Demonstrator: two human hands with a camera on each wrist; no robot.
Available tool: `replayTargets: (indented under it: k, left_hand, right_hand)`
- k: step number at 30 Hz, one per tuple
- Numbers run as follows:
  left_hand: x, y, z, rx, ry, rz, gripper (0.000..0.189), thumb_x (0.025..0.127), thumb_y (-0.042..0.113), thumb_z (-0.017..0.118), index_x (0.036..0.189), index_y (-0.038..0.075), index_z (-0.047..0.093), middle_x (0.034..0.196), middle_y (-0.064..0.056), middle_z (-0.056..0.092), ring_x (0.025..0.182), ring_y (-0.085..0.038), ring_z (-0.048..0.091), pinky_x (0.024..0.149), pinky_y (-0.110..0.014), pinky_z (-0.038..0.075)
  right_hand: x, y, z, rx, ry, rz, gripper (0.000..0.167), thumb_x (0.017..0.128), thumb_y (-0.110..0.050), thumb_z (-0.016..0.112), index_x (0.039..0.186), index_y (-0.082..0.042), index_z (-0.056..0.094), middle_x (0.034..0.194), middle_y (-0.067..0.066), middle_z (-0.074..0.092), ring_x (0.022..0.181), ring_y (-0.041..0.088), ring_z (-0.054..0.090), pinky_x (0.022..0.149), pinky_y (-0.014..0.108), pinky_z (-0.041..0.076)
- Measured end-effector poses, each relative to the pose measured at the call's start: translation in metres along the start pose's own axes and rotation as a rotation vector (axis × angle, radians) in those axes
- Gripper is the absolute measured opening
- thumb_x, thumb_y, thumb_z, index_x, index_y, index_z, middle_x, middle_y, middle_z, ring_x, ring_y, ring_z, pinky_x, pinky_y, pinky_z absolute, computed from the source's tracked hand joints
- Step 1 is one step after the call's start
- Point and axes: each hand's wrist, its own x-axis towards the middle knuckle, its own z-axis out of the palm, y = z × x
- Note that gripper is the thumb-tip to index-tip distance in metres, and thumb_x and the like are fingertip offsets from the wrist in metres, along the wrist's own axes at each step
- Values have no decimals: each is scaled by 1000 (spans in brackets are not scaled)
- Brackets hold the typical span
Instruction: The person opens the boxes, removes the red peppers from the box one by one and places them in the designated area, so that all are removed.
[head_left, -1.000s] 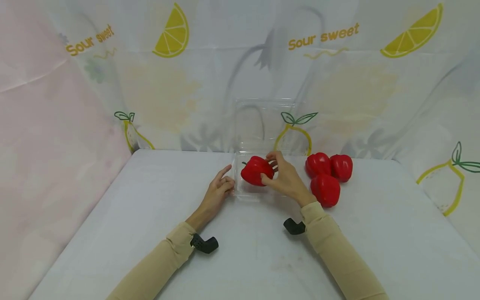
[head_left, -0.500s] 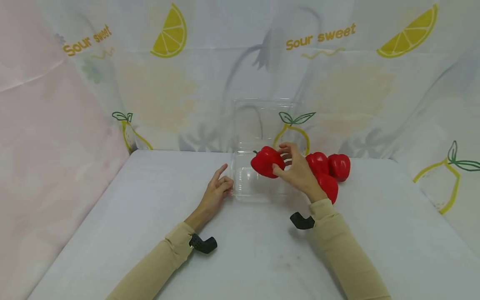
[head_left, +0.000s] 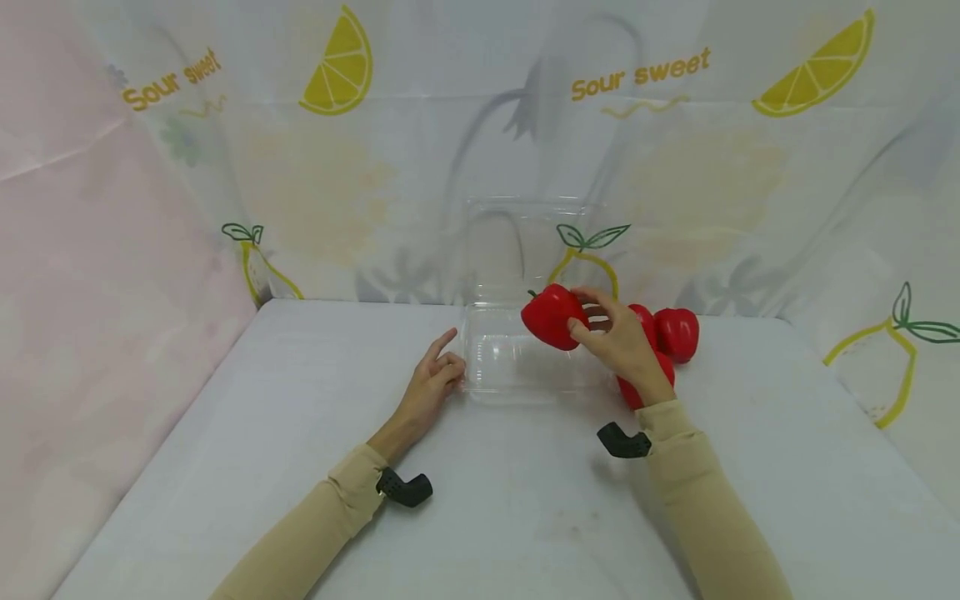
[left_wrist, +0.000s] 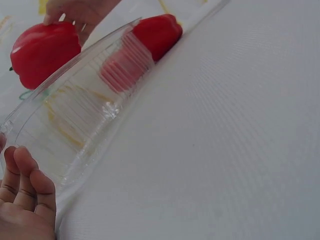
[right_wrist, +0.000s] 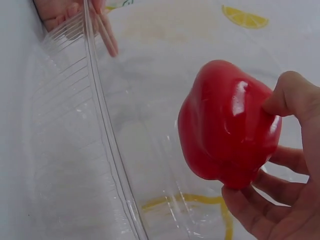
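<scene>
A red bell pepper (head_left: 553, 317) with a green stem is held by my right hand (head_left: 622, 346), thumb on the near side and fingers round the far side. It hangs above the right part of a clear plastic clamshell box (head_left: 498, 390), whose lid (head_left: 498, 242) stands up at the back. My left hand (head_left: 431, 385) rests against the box's left side, index finger stretched out and the others loosely bent. In the left wrist view those fingers (left_wrist: 27, 175) lie by the clear wall. The right wrist view shows the held pepper (right_wrist: 227, 120) well above the box rim (right_wrist: 107, 135).
Right of the box sit more red bell peppers (head_left: 677, 335), partly hidden behind my right hand and wrist. A white cloth covers the table (head_left: 495, 500). A printed curtain (head_left: 420, 167) with lemon drawings hangs behind the table's far edge.
My right hand has lifted the bell pepper up from inside the box and carried it to the right. The left hand has stayed at the box's left side.
</scene>
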Motion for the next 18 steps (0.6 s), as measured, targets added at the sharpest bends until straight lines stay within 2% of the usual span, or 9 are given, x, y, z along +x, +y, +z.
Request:
replayTargets:
  k: [7, 11, 18]
  left_hand:
    - [0, 1, 1, -1, 1, -2, 60, 95, 3, 45, 150, 10, 22, 83, 6, 51, 76, -6, 48, 69, -19, 43]
    - [-1, 1, 1, -2, -2, -3, 60, 94, 3, 46, 149, 10, 23, 84, 6, 51, 77, -7, 48, 69, -18, 43]
    - [1, -2, -1, -2, -13, -4, 60, 96, 4, 46, 150, 10, 21, 85, 6, 50, 79, -6, 47, 71, -17, 44]
  right_hand:
    - [-6, 6, -13, 18, 22, 96, 56, 89, -29, 63, 140, -20, 43, 133, 9, 52, 120, 29, 49, 92, 47, 48]
    - [-12, 9, -20, 32, 28, 140, 57, 90, -33, 62, 141, -21, 41, 133, 11, 50, 120, 32, 48, 86, 49, 52]
    - [-23, 15, -31, 11, 53, 115, 54, 92, -35, 58, 141, -18, 42, 131, 12, 52, 115, 30, 51, 84, 45, 53]
